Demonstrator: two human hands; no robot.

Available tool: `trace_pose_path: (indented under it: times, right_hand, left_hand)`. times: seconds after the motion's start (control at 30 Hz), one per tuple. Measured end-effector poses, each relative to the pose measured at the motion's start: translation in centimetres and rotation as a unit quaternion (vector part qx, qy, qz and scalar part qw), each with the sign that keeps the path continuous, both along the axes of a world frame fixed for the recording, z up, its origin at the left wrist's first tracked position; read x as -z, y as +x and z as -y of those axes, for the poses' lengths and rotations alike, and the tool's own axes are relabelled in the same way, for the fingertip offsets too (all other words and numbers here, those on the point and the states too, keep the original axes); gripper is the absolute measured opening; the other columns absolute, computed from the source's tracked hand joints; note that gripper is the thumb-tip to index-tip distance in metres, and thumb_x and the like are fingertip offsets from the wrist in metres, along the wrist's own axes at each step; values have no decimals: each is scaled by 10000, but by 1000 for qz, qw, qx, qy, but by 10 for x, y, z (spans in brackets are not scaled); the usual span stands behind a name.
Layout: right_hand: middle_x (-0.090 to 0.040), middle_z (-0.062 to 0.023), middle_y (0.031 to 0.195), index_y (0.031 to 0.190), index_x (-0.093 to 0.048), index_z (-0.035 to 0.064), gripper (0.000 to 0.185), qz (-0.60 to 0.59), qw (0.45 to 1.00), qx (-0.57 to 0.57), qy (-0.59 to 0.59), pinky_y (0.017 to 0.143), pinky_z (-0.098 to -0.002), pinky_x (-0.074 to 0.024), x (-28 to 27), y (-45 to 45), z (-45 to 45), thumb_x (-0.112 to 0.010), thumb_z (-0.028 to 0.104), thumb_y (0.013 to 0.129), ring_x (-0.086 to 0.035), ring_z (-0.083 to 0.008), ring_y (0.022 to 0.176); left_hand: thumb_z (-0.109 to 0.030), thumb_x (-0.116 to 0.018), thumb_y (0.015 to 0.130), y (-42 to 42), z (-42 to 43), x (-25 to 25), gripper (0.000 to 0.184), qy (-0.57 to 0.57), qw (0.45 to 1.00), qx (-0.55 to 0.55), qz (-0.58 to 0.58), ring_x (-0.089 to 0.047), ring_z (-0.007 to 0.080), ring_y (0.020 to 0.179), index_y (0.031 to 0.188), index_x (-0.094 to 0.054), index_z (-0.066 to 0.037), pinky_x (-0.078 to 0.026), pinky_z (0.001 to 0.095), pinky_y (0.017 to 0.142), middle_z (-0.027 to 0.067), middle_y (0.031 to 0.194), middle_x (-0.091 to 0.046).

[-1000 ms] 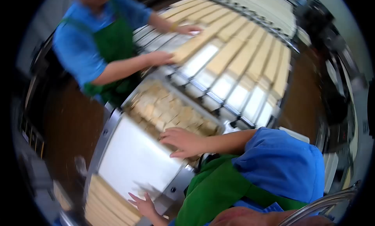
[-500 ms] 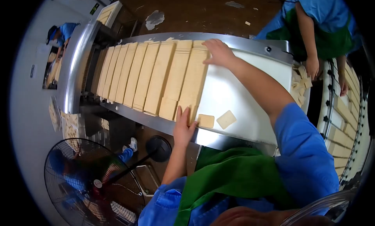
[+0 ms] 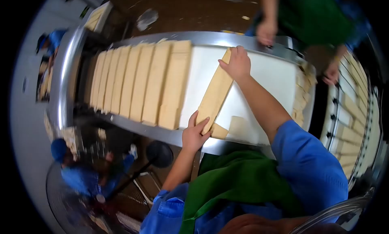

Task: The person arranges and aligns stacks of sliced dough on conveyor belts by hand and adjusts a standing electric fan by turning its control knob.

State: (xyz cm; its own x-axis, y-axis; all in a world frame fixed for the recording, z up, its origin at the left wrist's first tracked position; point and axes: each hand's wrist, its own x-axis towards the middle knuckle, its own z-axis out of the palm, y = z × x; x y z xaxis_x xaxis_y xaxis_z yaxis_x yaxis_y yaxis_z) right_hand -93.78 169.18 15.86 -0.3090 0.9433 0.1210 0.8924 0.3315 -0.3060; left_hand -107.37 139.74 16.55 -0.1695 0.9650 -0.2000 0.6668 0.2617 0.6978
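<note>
A long row of pale, flat biscuits (image 3: 216, 90) stacked face to face lies slanted across the white belt (image 3: 265, 86). My right hand (image 3: 239, 65) grips its far end, thumb on the near side and fingers over the end. At the near end my left hand (image 3: 195, 133) closes round the row with thumb and fingers apart. Beside that hand, two loose biscuits (image 3: 239, 125) lie on the belt near the metal edge. Several more rows of biscuits (image 3: 142, 82) stand side by side to the left.
A metal housing (image 3: 67, 78) spans the belt's left end. Broken biscuit pieces (image 3: 300, 92) fill a tray at the right end. Across the belt, a co-worker's hand (image 3: 266, 31) hangs near the rail. Another conveyor (image 3: 352, 120) carries rows at right. A fan (image 3: 99, 198) stands lower left.
The end row has come away from the others and moved right, tilted, between my hands. A gap of bare belt now separates them. The co-worker's hand across the belt has moved left.
</note>
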Motion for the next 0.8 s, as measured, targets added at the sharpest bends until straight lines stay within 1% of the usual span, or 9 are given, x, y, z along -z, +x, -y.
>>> trace_pose_path:
  times: [0.13, 0.17, 0.23, 0.33, 0.37, 0.53, 0.67, 0.73, 0.8]
  right_hand:
    - [-602, -152, 1097, 1152, -617, 37, 663, 54, 991, 118, 12, 972, -486, -425, -29, 109, 12, -716, 562, 760, -558, -314, 1081]
    - [-622, -154, 1076, 1140, -627, 38, 688, 109, 982, 153, 25, 976, -509, -414, -37, 131, 20, -714, 594, 745, -570, -315, 1068]
    - [-649, -157, 1072, 1128, -626, 67, 770, 107, 978, 175, -43, 934, -510, -441, -42, 169, 36, -738, 672, 666, -590, -310, 1049]
    - [-656, -227, 1077, 1222, -544, 11, 901, -115, 958, 165, -203, 874, -482, -506, -27, 203, 66, -804, 628, 620, -637, -380, 1016]
    - [-642, -243, 1099, 1276, -496, 9, 948, -197, 943, 152, -220, 883, -483, -513, -24, 213, 78, -849, 570, 600, -629, -394, 1031]
    - [-539, -243, 1243, 1363, -496, 169, 880, -104, 982, 30, -152, 943, -468, -482, -44, 322, 117, -887, 369, 601, -542, -430, 1099]
    - [-499, -223, 1306, 1385, -500, 271, 903, -180, 973, 141, 12, 958, -488, -461, -54, 419, 151, -903, 343, 579, -513, -446, 1135]
    - [-501, -225, 1332, 1390, -502, 217, 814, -162, 975, 126, 84, 1012, -478, -445, -109, 492, 171, -853, 351, 668, -497, -438, 1201]
    - [-499, -227, 1389, 1421, -469, 137, 735, -297, 940, 161, 45, 1088, -445, -408, -134, 579, 154, -771, 365, 790, -487, -388, 1276]
  left_hand:
    - [-235, -820, 711, 30, -25, -10, 780, -18, 993, 111, -29, -657, 387, 1022, 1432, -521, -236, -552, 454, 822, 198, 1528, -388]
    - [-249, -798, 739, 34, -29, -2, 789, 31, 987, 117, -103, -661, 377, 1003, 1457, -475, -209, -550, 458, 852, 209, 1506, -417]
    - [-271, -824, 707, 36, -40, 15, 934, -7, 984, 73, -161, -505, 400, 1303, 1496, -372, -55, -488, 465, 1002, 241, 1537, -368]
    - [-379, -864, 651, 60, -65, 10, 1112, -59, 973, 36, -221, -379, 446, 1394, 1544, -272, -79, -448, 479, 1049, 337, 1524, -314]
    - [-404, -867, 620, 70, -73, 6, 1119, -76, 971, 6, -226, -406, 460, 1358, 1533, -296, -102, -457, 485, 1032, 330, 1477, -371]
    - [-249, -883, 593, 147, -98, -1, 935, 24, 978, 53, -201, -519, 431, 1201, 1403, -436, -111, -497, 491, 952, 248, 1365, -437]
    - [-227, -862, 637, 236, -139, 14, 826, 212, 951, 119, -189, -473, 429, 1247, 1349, -477, -63, -450, 480, 1015, 247, 1364, -433]
    - [-182, -833, 675, 298, -161, 1, 768, 296, 939, 139, -109, -395, 419, 1338, 1335, -477, -15, -367, 471, 1107, 245, 1409, -404]
    - [-181, -835, 691, 376, -175, -23, 852, 306, 937, 130, -107, -324, 410, 1401, 1397, -401, 18, -303, 471, 1163, 234, 1534, -270]
